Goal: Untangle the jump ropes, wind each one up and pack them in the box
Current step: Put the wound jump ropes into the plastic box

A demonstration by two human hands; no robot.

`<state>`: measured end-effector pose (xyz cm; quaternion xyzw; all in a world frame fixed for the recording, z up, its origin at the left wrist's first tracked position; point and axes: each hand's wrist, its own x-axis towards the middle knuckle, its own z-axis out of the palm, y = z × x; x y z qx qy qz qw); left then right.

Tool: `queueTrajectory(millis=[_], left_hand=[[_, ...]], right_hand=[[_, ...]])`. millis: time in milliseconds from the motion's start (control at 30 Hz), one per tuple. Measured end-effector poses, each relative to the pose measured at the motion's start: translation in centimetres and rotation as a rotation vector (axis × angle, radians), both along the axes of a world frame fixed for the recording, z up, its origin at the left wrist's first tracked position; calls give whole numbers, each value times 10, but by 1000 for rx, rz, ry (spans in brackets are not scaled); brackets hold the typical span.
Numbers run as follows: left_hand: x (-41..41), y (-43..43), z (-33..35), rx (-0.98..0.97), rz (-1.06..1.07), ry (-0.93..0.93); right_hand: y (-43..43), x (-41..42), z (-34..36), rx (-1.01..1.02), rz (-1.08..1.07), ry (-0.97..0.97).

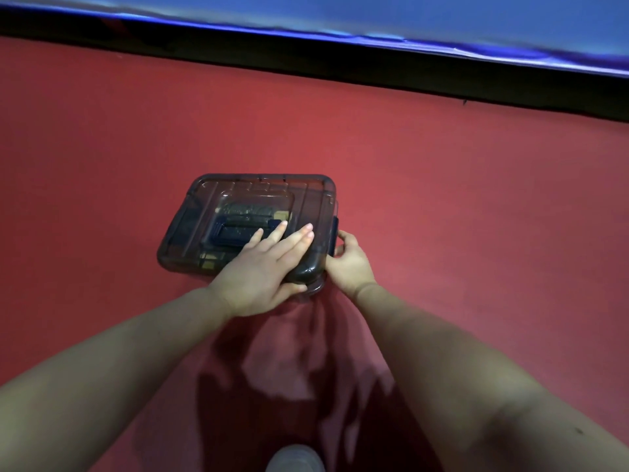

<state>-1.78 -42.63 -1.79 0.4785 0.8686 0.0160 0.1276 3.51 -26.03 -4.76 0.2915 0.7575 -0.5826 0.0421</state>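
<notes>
A dark, see-through plastic box (pixel 200 233) with its lid on sits on the red surface in the middle of the view. Dim shapes of the jump ropes (pixel 245 212) show through the lid. My left hand (pixel 265 267) lies flat on the lid's near right part, fingers straight, thumb against the near rim. My right hand (pixel 349 262) is at the box's right side, fingers curled around the dark side latch (pixel 335 229).
The red surface (pixel 476 199) spreads widely on every side of the box. A black edge (pixel 340 63) runs along its far side, with blue material (pixel 442 18) beyond it. A grey shape (pixel 294 459) shows at the bottom edge.
</notes>
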Motion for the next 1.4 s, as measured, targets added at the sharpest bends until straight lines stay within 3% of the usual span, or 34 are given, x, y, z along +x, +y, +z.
queueTrajectory(millis=[67, 167, 333, 567, 700, 867, 1067, 1200, 1400], left_hand=[[0, -1, 1, 3, -6, -14], [0, -1, -1, -26, -12, -21], [5, 4, -8, -128, 0, -23], [3, 9, -10, -244, -47, -26], [-9, 10, -2, -172, -6, -128], [-26, 25, 8, -96, 60, -79], [-43, 37, 9, -339, 81, -14], [-48, 42, 7, -464, 149, -189], [-53, 43, 2, -545, 93, -183]], right_hand=[[1, 2, -3, -79, -45, 4], [6, 8, -6, -392, -99, 16], [15, 15, -2, -679, -145, -105], [17, 15, -3, -694, -151, -90], [17, 13, -7, -698, -158, -72], [17, 6, -11, -582, -141, -81], [25, 2, -21, -778, -145, -128], [28, 0, -28, -942, -198, -117], [31, -9, -29, -906, -98, -132]])
